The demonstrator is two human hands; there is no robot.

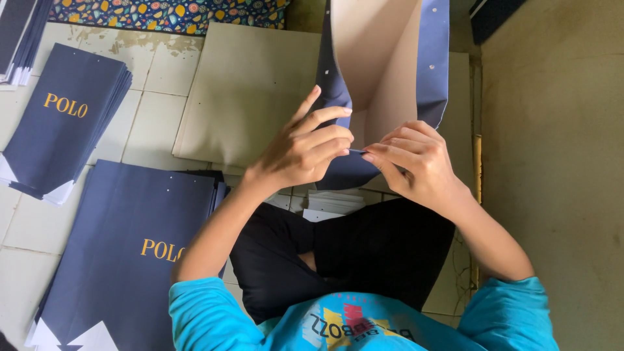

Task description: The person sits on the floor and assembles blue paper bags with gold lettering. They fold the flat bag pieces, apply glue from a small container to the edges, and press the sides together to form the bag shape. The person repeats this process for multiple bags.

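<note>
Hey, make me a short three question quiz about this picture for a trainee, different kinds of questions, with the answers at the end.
1. True or false: the left hand and the right hand meet at the lower edge of the open navy paper bag.
2. Multiple choice: where do the stacks of flat navy bags lie? A) on the person's lap B) on the tiled floor, on the person's left C) inside the open bag
3. Fill in: the inside of the open bag is ___ in colour.

Key: 1 true; 2 B; 3 cream (off-white).
</note>
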